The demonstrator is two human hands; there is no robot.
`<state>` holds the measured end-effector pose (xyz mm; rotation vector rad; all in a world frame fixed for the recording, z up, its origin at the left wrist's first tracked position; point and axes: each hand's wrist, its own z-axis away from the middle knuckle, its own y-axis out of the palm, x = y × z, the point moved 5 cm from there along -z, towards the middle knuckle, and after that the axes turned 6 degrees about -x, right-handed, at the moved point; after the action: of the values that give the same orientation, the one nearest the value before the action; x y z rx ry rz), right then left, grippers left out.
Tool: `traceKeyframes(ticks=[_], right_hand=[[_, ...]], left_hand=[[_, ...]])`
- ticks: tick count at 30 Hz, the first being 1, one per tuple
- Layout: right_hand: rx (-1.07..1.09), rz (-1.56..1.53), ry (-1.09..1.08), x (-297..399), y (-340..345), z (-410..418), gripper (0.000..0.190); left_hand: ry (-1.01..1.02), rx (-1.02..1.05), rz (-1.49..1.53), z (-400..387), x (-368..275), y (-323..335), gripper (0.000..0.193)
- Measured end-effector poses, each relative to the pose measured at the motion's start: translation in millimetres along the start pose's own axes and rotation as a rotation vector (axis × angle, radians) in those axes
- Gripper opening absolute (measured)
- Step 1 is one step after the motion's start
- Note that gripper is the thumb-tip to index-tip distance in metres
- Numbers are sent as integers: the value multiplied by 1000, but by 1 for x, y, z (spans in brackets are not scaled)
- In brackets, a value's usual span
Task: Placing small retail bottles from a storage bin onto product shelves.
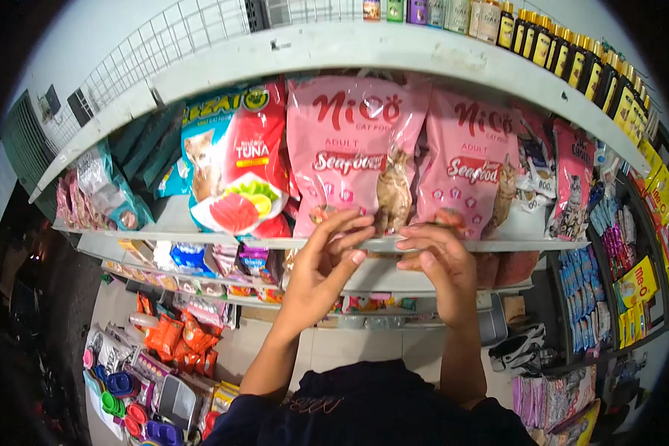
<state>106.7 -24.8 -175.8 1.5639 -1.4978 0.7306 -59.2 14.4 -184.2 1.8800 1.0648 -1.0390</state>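
Two pink Nico cat food bags stand side by side on a white shelf (362, 244). In front of the lower edge of the larger pink bag (340, 128) is my left hand (329, 262), fingers apart and holding nothing. My right hand (443, 265) hovers at the shelf lip, nearest the other pink bag (468, 134), its fingers spread and slightly curled. Whether the fingertips touch the bags or the lip, I cannot tell. Left of them a teal and red tuna cat food bag (256, 134) leans on the same shelf. My hands cover the bottoms of both pink bags.
Above runs an upper shelf edge (312, 53) carrying several bottles (541, 42). Smaller pouches (256, 262) fill the shelf below. Floor goods include orange packets (184, 337) and plastic pet bowls (120, 384) at lower left. A dark rack (607, 245) of sachets stands at right.
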Motion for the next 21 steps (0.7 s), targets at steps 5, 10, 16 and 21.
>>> traceKeyframes(ticks=[5,10,16,21], right_hand=[[68,-20,108,-25,-4,22,29],[106,-34,197,-34,5,35,28],[218,55,305,-69,18,38,29],[151,-50,440,-90,33,56,26]], left_hand=[[-74,-3,33,23,16,3,48],[-108,-37,65,46,27,0,48],[-170,-216,49,73,49,-25,45],[-258,-355,66,103,55,-37,43]])
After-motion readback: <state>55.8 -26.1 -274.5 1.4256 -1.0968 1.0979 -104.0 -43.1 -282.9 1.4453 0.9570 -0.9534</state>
